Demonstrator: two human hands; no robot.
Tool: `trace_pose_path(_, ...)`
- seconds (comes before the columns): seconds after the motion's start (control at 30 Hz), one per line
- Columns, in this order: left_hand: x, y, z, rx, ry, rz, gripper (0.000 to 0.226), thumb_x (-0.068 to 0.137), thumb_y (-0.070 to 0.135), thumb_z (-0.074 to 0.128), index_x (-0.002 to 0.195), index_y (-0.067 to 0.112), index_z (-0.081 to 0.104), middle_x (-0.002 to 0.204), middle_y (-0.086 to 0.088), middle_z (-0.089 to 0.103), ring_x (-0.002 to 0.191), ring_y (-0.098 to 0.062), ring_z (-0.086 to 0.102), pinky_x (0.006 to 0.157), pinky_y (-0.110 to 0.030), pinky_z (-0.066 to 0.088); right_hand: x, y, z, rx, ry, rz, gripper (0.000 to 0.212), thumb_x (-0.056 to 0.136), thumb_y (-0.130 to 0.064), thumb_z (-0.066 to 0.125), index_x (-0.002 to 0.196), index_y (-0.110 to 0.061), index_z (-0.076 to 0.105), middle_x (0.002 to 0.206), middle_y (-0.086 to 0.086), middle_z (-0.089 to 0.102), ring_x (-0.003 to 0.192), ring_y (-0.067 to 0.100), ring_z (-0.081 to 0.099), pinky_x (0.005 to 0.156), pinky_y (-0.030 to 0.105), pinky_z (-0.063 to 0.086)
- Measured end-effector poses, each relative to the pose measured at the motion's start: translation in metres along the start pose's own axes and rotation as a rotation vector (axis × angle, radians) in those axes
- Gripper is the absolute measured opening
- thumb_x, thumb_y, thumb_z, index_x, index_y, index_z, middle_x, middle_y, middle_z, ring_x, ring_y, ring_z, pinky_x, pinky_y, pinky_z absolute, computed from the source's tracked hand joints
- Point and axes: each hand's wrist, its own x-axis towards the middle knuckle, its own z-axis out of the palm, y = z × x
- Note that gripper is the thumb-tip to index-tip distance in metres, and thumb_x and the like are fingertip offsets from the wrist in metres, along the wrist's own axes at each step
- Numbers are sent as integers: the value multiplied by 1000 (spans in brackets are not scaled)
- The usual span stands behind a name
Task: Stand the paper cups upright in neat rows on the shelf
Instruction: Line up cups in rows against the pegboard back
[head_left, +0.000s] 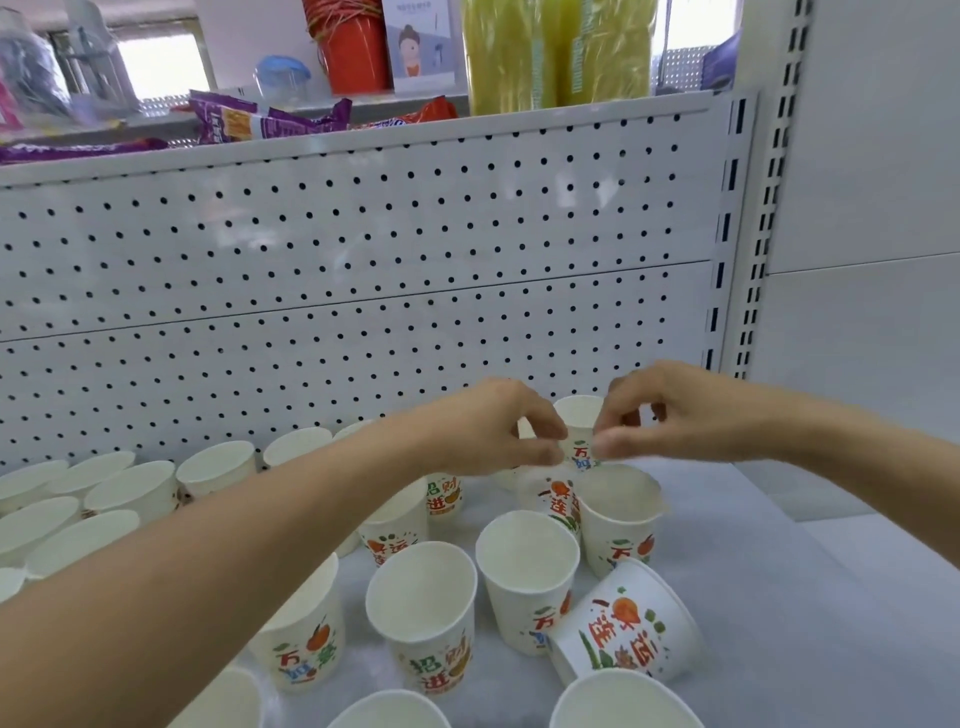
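White paper cups (422, 603) printed with red, green and blue characters stand scattered over the near and middle part of the pale shelf (789, 597). Most are upright with the mouth up. More of them stand close together in rows (130, 491) on the far left, against the pegboard panel (363, 249).

Both hands meet over the far middle of the shelf at the pinched cup (577, 415), which sits upright (mouth up) above and behind the loose cluster, close to the panel. Whether its base touches the shelf cannot be told.

The left hand (493, 426) reaches in from the near left. Its thumb and forefinger are pressed on the cup's left wall and the other fingers (540, 415) are curled. The right hand (691, 410) comes from the right and pinches the cup's right wall the same way, with the remaining fingers bent inward.

Near right, a tipped cup (623, 623) lies on its side with its print facing up, touching an upright neighbour. Purple packets (260, 122) lie on the shelf above.
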Motion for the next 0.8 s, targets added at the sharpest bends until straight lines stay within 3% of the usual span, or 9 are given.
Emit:
trace_pose_path(0.07,5,5,7,49,-115,-25,39,88,43,63,125,29,59,112,16,61,79,4,56,68,-14,41,-16,-11,4,-63,-101,31,43,60,-80,58,85,-46,65,93,-28,56,89,-9,51,77,19,45)
trace_pose_path(0.13,9,7,11,77,-164,-47,43,88,40,66,128,26,57,108,11,60,81,-4,58,71,-19,43,-27,-17,10,-196,-115,49,35,61,-73,62,84,-46,62,94,-25,53,90,-7,50,79,21,45)
trace_pose_path(0.23,10,9,12,79,-138,-42,35,85,35,70,119,26,63,87,16,57,76,-1,53,65,-15,35,-33,-20,19,-354,-64,1,13,79,-51,65,76,-41,56,88,-20,54,85,2,51,71,24,48)
trace_pose_path(0.37,3,8,4,-24,-61,-37,16,83,22,72,98,28,73,79,24,63,71,8,59,61,-7,40,-27,-14,22,-500,27,19,9,86,-40,60,86,-31,61,84,-14,53,86,8,50,65,26,44)
trace_pose_path(0.67,-25,6,6,9,110,8,10,81,16,74,87,24,75,79,16,69,71,8,60,63,-3,44,-29,-14,29,-487,107,88,22,87,-47,60,107,-37,61,96,-15,53,93,9,47,68,24,39)
trace_pose_path(0.8,-32,9,13,150,100,1,14,83,17,73,96,22,74,88,11,70,74,0,60,69,-13,49,-42,-31,27,-347,149,74,11,89,-39,59,97,-35,66,85,-17,55,85,7,53,67,25,45)
